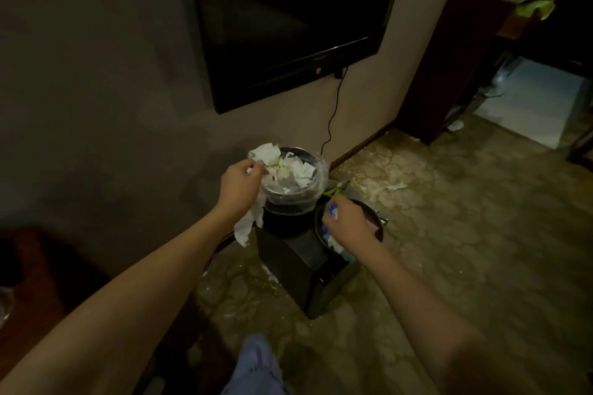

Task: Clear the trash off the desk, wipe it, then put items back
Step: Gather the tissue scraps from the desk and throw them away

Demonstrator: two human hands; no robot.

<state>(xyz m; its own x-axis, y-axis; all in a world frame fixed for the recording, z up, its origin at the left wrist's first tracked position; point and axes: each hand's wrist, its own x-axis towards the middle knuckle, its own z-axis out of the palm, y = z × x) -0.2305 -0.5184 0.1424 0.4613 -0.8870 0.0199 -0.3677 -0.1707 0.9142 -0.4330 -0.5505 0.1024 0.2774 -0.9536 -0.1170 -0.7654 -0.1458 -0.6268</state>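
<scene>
A: Trash in both fists! Right hand (348,225) clutches blue-and-white wrappers (332,212) over the nearer bin (378,228).
B: Left hand (239,184) pinches crumpled tissue (248,228) at the lined bin's (308,199) near rim; that opening lies just beyond its knuckles.

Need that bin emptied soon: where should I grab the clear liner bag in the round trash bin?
Grip the liner bag at its rim folded over the trash bin, on the right, wall-free side. The left hand holding paper towel crowds the near-left edge.
</scene>
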